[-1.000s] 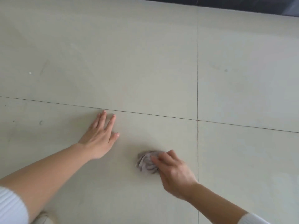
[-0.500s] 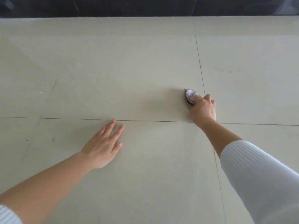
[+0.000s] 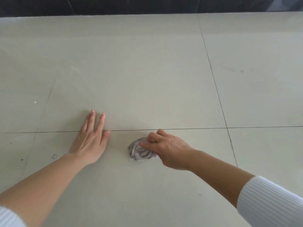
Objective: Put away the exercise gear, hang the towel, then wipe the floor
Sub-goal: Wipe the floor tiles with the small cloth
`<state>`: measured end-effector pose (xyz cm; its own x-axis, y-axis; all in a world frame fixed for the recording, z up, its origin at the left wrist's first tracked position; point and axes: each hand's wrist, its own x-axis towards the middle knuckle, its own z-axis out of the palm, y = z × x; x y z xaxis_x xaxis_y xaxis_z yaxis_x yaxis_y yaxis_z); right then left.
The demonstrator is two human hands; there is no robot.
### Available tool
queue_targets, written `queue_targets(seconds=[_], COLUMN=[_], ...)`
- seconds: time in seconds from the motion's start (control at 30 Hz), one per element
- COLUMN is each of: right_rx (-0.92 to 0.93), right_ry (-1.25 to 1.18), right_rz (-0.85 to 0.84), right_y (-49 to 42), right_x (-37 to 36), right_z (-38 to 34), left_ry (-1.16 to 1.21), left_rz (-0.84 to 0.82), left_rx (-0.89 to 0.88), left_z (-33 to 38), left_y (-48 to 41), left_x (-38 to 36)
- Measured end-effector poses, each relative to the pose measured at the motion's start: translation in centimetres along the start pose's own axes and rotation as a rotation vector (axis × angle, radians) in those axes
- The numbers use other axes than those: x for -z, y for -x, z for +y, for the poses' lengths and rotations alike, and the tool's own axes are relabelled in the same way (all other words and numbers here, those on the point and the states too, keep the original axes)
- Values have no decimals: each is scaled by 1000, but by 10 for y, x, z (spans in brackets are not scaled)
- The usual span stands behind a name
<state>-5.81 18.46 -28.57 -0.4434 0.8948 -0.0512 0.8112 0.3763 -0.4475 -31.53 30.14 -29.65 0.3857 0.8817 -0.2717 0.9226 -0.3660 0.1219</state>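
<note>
Entry, as I logged it:

- **Right grip** (image 3: 170, 149): clenched on a crumpled grey cloth (image 3: 139, 152). The cloth was bunched under its fingers, stuck out to the left, and was pressed to the floor (image 3: 147, 71).
- **Left grip** (image 3: 91, 141): released, flat on the floor, left of the cloth and apart from it.
- **Surface**: pale tiles with thin grout lines (image 3: 180, 129).
- **Room**: dark wall (image 3: 147, 5) along the far edge.

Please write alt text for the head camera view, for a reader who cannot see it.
A person's right hand grips a crumpled grey cloth on the pale tiled floor. The left hand rests flat on the floor beside it, fingers across a grout line. A dark wall runs along the top.
</note>
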Motion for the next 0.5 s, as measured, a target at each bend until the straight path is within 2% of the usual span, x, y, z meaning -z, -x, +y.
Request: queue_targets(seconds=[0.07, 0.17, 0.23, 0.4, 0.5], right_rx=[-174, -552, -737, -962, -969], right_ry=[35, 50, 71, 121, 100], right_rz=[137, 337, 385, 415, 459], right_y=[-4, -10, -22, -78, -118], right_x=[11, 33, 44, 55, 52], right_z=[28, 72, 92, 113, 106], left_ry=[3, 6, 42, 116, 152], left_rz=[35, 143, 197, 321, 337], left_rx=[-1, 43, 96, 168, 186], left_z=[-11, -33, -44, -57, -55], left_y=[-12, -31, -42, -55, -52], left_x=[-1, -5, -5, -8, -9])
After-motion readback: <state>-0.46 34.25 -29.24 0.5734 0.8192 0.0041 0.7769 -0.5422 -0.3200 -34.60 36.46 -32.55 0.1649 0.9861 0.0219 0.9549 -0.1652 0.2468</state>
